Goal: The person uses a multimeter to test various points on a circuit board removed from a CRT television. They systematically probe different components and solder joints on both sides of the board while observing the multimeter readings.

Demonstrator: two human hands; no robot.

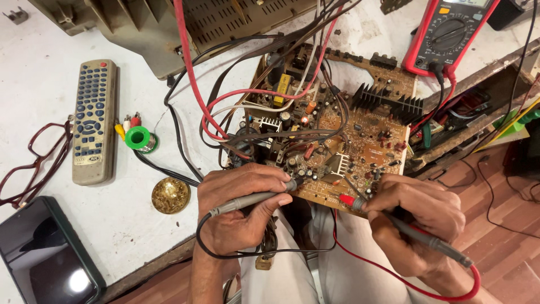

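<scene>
left hand (239, 205) pinches black probe (253, 199) | right hand (416, 217) pinches red probe (360, 202) | tips on circuit board (360, 146)

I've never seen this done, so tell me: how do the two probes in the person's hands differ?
The black-wired probe in the left hand is grey at its tip; the red-wired probe in the right hand has a red tip. The black-wired probe touches the circuit board further left, the red-wired probe nearer its front edge. Both are held like pens, tips on the board.
</scene>
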